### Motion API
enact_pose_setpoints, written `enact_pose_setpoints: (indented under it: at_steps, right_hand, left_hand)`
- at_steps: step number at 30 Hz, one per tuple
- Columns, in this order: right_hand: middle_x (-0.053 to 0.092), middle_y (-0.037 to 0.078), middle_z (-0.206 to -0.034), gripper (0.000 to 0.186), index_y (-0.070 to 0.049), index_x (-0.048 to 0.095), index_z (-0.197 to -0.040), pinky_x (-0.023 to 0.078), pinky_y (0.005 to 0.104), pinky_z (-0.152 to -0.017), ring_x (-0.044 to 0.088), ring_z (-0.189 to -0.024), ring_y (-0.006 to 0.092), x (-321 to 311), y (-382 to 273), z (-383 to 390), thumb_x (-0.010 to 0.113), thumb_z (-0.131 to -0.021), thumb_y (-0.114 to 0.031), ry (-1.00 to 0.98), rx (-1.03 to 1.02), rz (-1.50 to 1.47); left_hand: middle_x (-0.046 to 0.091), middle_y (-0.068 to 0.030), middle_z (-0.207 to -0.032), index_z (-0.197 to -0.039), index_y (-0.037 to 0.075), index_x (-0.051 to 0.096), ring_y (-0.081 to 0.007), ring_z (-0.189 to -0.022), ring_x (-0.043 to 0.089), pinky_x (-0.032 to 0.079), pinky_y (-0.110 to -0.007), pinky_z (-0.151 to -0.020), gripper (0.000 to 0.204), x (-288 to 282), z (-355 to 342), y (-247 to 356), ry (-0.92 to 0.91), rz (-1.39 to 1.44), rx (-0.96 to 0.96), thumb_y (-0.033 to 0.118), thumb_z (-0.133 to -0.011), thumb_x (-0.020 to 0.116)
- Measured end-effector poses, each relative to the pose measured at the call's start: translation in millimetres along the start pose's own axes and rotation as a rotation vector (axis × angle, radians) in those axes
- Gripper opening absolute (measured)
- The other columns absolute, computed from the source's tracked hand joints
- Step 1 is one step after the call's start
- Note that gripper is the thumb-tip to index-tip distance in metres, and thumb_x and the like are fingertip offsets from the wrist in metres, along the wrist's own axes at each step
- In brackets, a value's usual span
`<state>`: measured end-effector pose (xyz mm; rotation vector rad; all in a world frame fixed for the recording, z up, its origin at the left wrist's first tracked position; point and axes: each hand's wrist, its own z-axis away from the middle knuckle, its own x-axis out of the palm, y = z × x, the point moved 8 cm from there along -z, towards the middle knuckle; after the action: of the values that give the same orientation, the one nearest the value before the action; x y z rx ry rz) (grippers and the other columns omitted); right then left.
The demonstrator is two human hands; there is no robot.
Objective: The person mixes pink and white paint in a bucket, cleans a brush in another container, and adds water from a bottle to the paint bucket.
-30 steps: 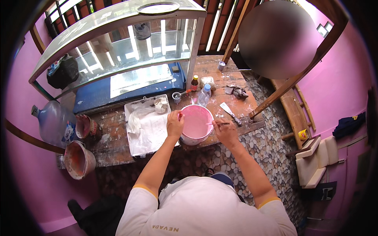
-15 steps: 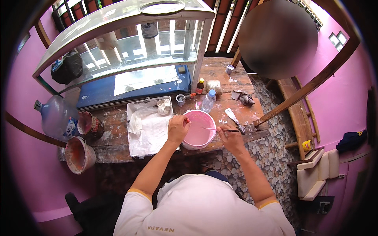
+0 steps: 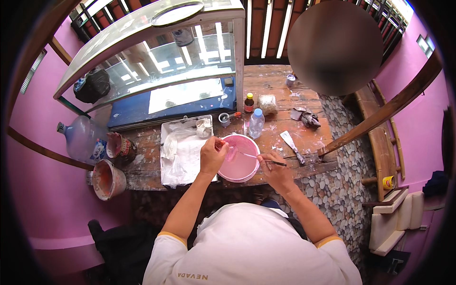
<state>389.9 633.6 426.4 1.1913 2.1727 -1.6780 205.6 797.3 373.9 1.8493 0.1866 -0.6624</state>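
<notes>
A bucket (image 3: pixel 240 179) holding pale pink liquid stands at the table's front edge, between my hands. In my right hand (image 3: pixel 276 173), at the bucket's right rim, is a thin paintbrush (image 3: pixel 278 163) with a dark handle end, its tip pointing left over the liquid. My left hand (image 3: pixel 213 154) is pinched over the bucket's left rim on a small pink piece (image 3: pixel 232 153), too small to make out. The brush tip is close to that piece; whether they touch, I cannot tell.
Left of the bucket lies a white tray (image 3: pixel 183 178) lined with plastic. Behind stand a water bottle (image 3: pixel 256 124), a small brown bottle (image 3: pixel 249 103) and a glass case (image 3: pixel 239 61). A scraper (image 3: pixel 290 145) and crumpled cloth (image 3: pixel 306 117) lie right; a dirty bucket (image 3: pixel 118 180) stands left.
The brush tip has moved nearer my left fingers, and the pink piece now shows below them. The whole view has shifted slightly, with things appearing farther right.
</notes>
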Motion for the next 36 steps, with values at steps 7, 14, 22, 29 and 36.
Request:
enact_pose_setpoints:
  at_steps: [7,14,22,29,36]
  right_hand:
    - [0.069,0.012,-0.091,0.008,-0.003,0.072,-0.097,0.053,0.0416,-0.075,0.067,-0.083,0.033,0,-9,5,0.071,-0.095,-0.011,0.032,-0.069,0.027]
    - [0.068,0.012,-0.098,0.01,-0.004,0.07,-0.106,0.052,0.043,-0.082,0.066,-0.091,0.0331,25,-16,29,0.068,-0.096,-0.008,-0.121,-0.14,-0.033]
    - [0.066,0.015,-0.096,0.012,-0.001,0.068,-0.107,0.052,0.0443,-0.08,0.065,-0.089,0.0343,41,-20,42,0.066,-0.097,-0.006,-0.17,-0.187,-0.007]
    - [0.066,0.015,-0.098,0.013,-0.001,0.069,-0.108,0.052,0.0441,-0.082,0.064,-0.091,0.0345,46,-20,49,0.066,-0.096,-0.007,-0.202,-0.158,-0.032]
    - [0.068,0.014,-0.099,0.01,-0.003,0.07,-0.104,0.052,0.0436,-0.08,0.066,-0.09,0.034,25,-21,44,0.068,-0.095,-0.006,-0.118,-0.093,-0.021]
  left_hand:
    - [0.068,-0.0111,-0.08,-0.087,0.0,0.058,-0.0215,-0.069,0.069,0.056,-0.034,-0.064,0.022,-8,9,-9,0.172,0.055,-0.099,0.009,-0.088,0.078]
    - [0.068,-0.0115,-0.08,-0.087,0.0,0.056,-0.0207,-0.071,0.068,0.059,-0.034,-0.066,0.023,-9,19,-15,0.28,0.087,-0.132,0.006,-0.087,0.078]
    - [0.068,-0.0104,-0.081,-0.087,0.001,0.055,-0.0182,-0.074,0.068,0.061,-0.032,-0.065,0.022,-16,29,-26,0.336,0.091,-0.176,0.002,-0.087,0.077]
    - [0.068,-0.0106,-0.08,-0.086,0.001,0.053,-0.0188,-0.073,0.068,0.06,-0.032,-0.065,0.024,-25,32,-27,0.339,0.161,-0.163,0.003,-0.088,0.077]
    - [0.068,-0.0081,-0.082,-0.089,0.002,0.054,-0.015,-0.077,0.066,0.057,-0.031,-0.07,0.026,-34,38,-19,0.308,0.206,-0.185,0.011,-0.091,0.077]
